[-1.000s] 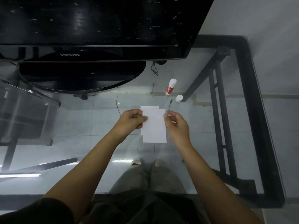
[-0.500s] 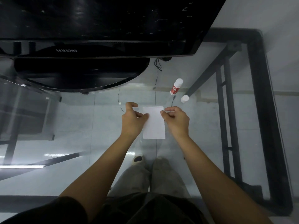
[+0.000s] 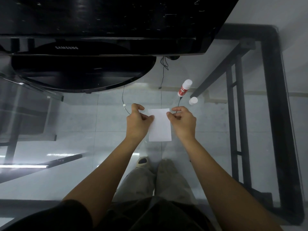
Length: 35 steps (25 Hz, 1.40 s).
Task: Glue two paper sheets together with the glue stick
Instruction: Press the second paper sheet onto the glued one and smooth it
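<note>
White paper [image 3: 160, 126] lies flat on the glass table, looking like one aligned rectangle; I cannot tell the two sheets apart. My left hand [image 3: 137, 120] pinches its left edge near the top. My right hand [image 3: 183, 121] pinches its right edge near the top. The glue stick [image 3: 184, 88], white with a red label, stands tilted just beyond the paper to the right. Its white cap [image 3: 193, 100] sits loose beside it.
A black Samsung monitor [image 3: 100, 22] with a round base [image 3: 83, 72] fills the far side. Thin cables [image 3: 164, 67] run toward the paper. The black table frame [image 3: 273, 114] borders the right. Legs and feet show through the glass [image 3: 66, 139].
The offset sheets have been brought into line, so only one rectangle shows. Both hands shifted slightly away from me and the paper settled onto the glass.
</note>
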Motion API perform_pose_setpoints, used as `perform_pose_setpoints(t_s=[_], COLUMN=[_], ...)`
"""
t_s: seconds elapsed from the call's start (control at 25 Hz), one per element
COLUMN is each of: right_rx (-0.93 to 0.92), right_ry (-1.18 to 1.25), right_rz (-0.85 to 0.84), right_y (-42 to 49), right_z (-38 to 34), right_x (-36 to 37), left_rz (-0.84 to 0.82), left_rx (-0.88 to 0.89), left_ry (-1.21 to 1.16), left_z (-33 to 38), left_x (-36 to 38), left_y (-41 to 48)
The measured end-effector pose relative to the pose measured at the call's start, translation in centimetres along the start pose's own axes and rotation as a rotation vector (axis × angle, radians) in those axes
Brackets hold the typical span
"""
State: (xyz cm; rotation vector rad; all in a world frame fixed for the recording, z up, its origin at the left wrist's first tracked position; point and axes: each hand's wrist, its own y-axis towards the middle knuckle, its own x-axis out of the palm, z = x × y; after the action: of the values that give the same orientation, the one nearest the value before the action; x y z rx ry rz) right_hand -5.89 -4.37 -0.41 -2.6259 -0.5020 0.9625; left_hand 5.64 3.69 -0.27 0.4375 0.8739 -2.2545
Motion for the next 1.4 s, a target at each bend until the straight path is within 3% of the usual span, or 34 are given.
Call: perform_pose_setpoints(t_s=[0.52,0.6,0.68,0.8,0.96,1.16,1.4], right_rx=[-0.09,-0.187,-0.403,-0.723,-0.769,-0.753,-0.739], right_ry=[-0.129,-0.232,-0.359,-0.625,-0.92,-1.019,-1.063], right_rz=[0.048,0.039,-0.011,-0.216,-0.373,-0.375,-0.379], right_y=[-0.3,-0.2,-0.1,0.2,0.5,0.5,0.4], right_z=[-0.4,-0.1,0.8,2.7,4.3,4.4,4.2], right_x=[0.7,0.5,0.1,-0.6,-1.1,-1.0,-0.9], left_rz=[0.033,0.01,0.0,-0.007,-0.02,0.062,-0.036], left_rx=[-0.066,-0.089,-0.114,-0.117,-0.115,0.052,0.165], left_ry=[0.059,0.077,0.098,0.125,0.124,0.617,0.801], left_z=[0.5,0.8,0.9,0.8,0.8,-0.6,-2.7], left_x=[0.5,0.4,0.3,0.3,0.1,-0.9,-1.4], left_y=[0.7,1.0,1.3,1.3,1.3,-0.5,-2.2])
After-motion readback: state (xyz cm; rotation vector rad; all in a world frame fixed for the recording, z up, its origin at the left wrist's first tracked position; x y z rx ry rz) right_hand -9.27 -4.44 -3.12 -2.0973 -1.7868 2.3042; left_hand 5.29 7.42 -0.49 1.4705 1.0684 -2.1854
